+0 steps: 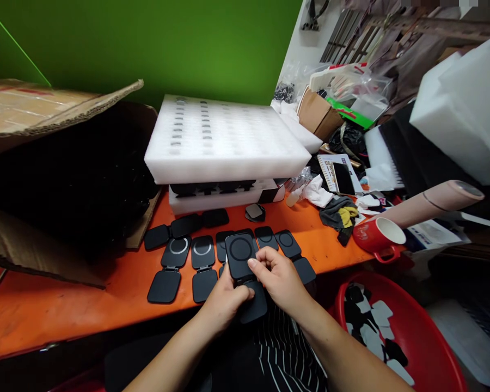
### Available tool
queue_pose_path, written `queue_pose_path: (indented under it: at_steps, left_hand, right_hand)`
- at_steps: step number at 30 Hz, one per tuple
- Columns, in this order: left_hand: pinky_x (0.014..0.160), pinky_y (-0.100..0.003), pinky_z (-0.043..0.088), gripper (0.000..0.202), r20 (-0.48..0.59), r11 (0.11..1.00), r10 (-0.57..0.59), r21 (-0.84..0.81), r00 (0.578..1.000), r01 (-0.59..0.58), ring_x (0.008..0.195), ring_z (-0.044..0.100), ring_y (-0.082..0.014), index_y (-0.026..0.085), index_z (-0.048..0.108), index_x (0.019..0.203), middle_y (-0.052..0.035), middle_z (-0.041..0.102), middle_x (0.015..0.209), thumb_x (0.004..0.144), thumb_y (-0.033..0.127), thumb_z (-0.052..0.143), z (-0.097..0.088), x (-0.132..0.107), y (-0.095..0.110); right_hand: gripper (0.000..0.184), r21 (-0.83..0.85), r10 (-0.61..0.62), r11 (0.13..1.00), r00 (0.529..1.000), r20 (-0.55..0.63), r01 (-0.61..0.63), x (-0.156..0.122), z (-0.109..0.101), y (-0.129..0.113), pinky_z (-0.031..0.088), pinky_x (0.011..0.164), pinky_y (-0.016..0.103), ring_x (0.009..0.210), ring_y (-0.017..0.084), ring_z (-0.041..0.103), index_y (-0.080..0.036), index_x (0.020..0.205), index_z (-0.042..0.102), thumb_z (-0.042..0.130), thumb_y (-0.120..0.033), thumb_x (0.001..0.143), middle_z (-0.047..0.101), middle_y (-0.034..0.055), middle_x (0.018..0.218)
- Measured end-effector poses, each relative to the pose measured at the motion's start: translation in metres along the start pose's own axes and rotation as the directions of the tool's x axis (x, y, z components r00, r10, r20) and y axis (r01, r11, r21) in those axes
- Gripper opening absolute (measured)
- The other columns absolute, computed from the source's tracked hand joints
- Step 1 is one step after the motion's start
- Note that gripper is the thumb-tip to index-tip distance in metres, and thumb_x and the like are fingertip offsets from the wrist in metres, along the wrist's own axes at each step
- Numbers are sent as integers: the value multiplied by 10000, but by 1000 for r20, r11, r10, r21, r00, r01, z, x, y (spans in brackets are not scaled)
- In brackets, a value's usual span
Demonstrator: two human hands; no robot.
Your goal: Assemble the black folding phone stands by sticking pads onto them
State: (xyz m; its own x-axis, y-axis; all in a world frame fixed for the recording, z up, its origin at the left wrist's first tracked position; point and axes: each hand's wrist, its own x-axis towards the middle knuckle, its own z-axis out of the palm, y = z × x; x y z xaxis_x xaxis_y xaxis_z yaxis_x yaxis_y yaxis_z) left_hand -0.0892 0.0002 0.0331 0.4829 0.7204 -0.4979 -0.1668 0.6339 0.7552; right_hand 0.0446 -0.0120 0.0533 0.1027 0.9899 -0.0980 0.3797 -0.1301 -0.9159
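Between my hands is a black folding charger [240,251], unfolded into two hinged square pads, with a ring mark on the upper pad. My left hand [228,298] grips it from the left, thumb across the lower pad near the hinge. My right hand [278,275] pinches the right edge of the upper pad. Behind and beside it on the orange table [118,305], several like chargers lie unfolded in a row, among them one with a pale ring [175,251] and another [203,253]. Some are partly hidden by my hands. Small flat pieces [255,212] lie farther back.
A white foam tray [228,163] sits stacked on another at the back. An open cardboard box [61,114] stands left. At right are a red mug [378,239], a pink bottle [436,201] and cloths [337,212]. A red basin [420,326] with black and white pieces is below.
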Motion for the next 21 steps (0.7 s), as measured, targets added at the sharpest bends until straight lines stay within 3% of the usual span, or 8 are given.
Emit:
queue_pose_path:
  at_steps: [21]
  left_hand:
    - [595, -232, 442, 540, -46, 997, 76, 20, 996, -75, 722, 565, -152, 183, 471, 1071, 7, 635, 831, 543, 102, 552, 0, 2, -8]
  right_hand:
    - [199, -133, 30, 991, 1000, -10, -31, 3, 0, -7, 300, 489, 209, 502, 97, 401, -210, 643, 429, 518, -315, 786, 420, -62, 539]
